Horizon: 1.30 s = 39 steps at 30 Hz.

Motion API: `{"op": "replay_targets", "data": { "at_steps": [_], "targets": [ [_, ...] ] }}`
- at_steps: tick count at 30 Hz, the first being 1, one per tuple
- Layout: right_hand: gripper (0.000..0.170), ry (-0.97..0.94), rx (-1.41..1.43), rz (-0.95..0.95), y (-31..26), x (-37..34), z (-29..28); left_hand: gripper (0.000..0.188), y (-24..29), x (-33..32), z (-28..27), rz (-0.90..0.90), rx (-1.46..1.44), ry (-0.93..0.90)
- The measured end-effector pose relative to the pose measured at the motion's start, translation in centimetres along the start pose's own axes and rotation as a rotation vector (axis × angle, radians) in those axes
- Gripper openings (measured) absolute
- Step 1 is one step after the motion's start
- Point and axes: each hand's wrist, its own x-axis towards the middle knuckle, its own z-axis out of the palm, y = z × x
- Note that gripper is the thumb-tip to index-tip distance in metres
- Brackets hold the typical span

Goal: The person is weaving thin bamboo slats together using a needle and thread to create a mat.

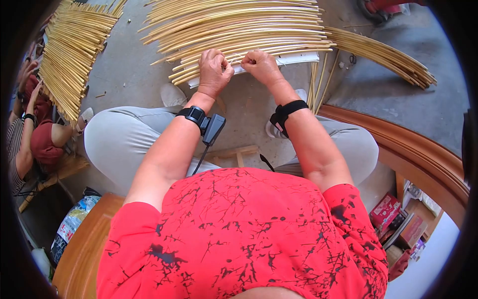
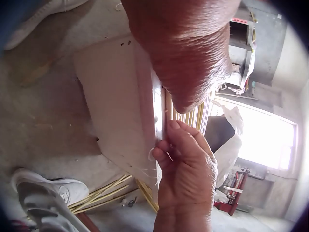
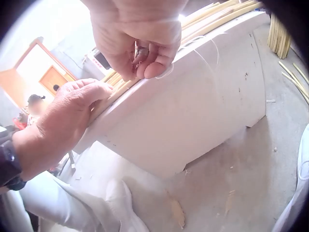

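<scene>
Both forearms reached forward. At the near edge of the white stand (image 3: 193, 104), your left hand (image 1: 214, 74) pinched the sticks (image 1: 244, 31); your right hand (image 1: 262, 68), fingers curled, gripped white thread (image 3: 208, 57).

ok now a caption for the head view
Left hand and right hand meeting the near edge of long, thin yellowish sticks

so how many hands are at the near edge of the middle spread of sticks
2: the left hand at the edge of the sticks, and the right hand beside it, to its right. Neither is hidden.
</scene>
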Motion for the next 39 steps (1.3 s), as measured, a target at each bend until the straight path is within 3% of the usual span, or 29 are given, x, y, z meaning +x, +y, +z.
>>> {"op": "replay_targets", "data": {
  "at_steps": [16, 22, 24, 31, 39],
  "targets": [
    [0.010, 0.051, -0.100, 0.033, -0.1, 0.0, 1.0, 0.012, 0.2, 0.0, -0.1, 0.004, 0.008, 0.012],
    [0.011, 0.198, -0.057, 0.052, -1.0, -0.3, 2.4, 0.015, 0.4, -0.1, -0.5, 0.011, -0.031, 0.011],
    [0.010, 0.010, 0.860, 0.415, -0.9, -0.1, 1.5, 0.016, 0.4, -0.2, -0.6, 0.000, -0.015, 0.004],
    [0.004, -0.120, 1.139, 0.383, -1.6, -0.5, -0.6, 0.018, 0.0, -0.3, -0.1, -0.028, 0.036, -0.006],
    [0.005, -0.056, 1.043, 0.437, -1.3, -0.5, -2.1, 0.022, 1.1, 0.3, 0.0, -0.114, 0.029, 0.062]
  ]
}}
